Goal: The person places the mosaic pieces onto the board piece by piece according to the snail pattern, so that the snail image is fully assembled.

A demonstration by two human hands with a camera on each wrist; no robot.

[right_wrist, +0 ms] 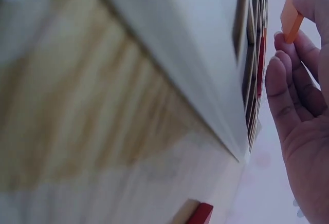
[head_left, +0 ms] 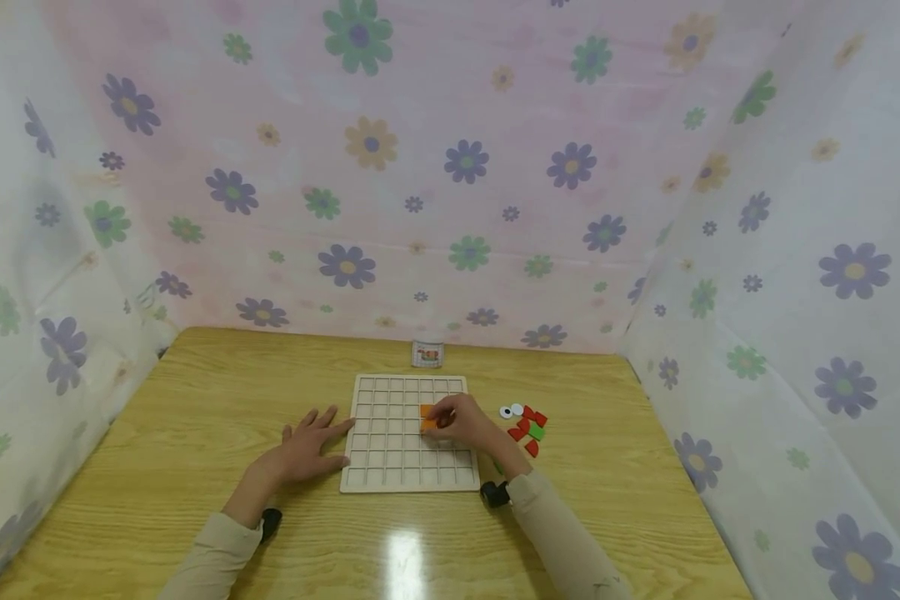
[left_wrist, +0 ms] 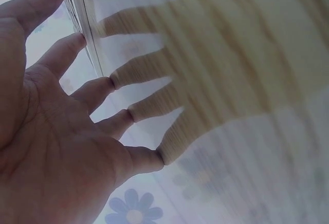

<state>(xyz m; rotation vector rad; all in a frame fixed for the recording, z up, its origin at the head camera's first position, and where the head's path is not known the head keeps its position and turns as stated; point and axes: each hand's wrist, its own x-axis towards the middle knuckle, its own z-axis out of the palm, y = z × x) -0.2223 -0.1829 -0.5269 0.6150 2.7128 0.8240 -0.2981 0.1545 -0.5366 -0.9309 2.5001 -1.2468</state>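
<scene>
My right hand (head_left: 461,423) is over the right part of a pale gridded board (head_left: 382,457). Its thumb and fingertips pinch an orange square tile (right_wrist: 291,21), seen raised off the board in the right wrist view. Another orange tile (head_left: 425,410) sits in a cell just beyond the fingertips. A red piece (right_wrist: 261,62) lies in the grid beside the hand, mostly hidden by the fingers in the head view. My left hand (head_left: 309,448) rests on the table with fingers spread, the fingertips (left_wrist: 110,82) down and some right at the board's left edge.
Right of the board lie several loose red pieces (head_left: 532,449), a green piece (head_left: 537,432), a white disc (head_left: 517,410) and an eye disc (head_left: 505,412). A small picture card (head_left: 427,354) lies behind the board. Flowered cloth walls surround the wooden table (head_left: 270,375).
</scene>
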